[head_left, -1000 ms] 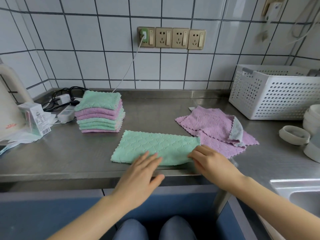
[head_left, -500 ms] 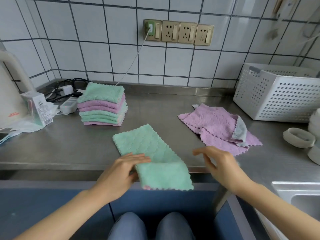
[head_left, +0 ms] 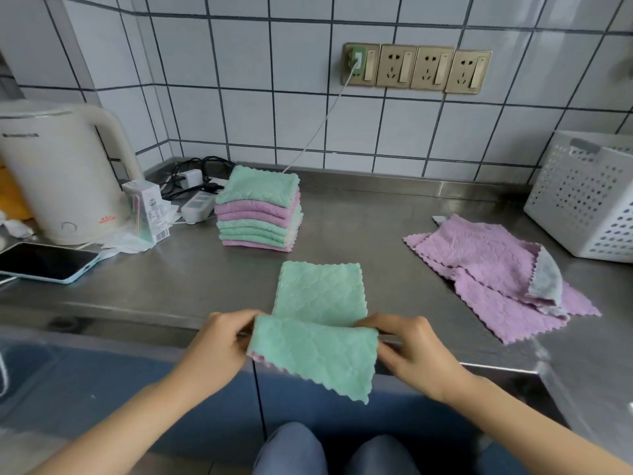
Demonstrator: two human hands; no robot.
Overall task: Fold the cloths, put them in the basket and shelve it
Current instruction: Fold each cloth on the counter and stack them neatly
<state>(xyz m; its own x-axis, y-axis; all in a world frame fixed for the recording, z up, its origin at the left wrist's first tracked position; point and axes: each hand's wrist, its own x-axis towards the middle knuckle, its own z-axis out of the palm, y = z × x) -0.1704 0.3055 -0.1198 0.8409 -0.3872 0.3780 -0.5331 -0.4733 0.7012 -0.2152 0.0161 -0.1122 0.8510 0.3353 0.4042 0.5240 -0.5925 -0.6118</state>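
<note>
Green cloth (head_left: 320, 313) half-folded at counter edge; folded stack (head_left: 259, 209) behind; pink cloths (head_left: 493, 269) right; basket (head_left: 582, 197).

Two bare forearms enter from the 7 and 5 o'clock corners, with no sleeve, watch or bracelet visible anywhere along them. The left hand (head_left: 219, 351) and the right hand (head_left: 416, 354) wear no rings or gloves, and the fingernails that show look short and unpainted. At 6 o'clock, two knees are covered in smooth grey-blue trousers (head_left: 329, 450) without visible seams or pattern.
</note>
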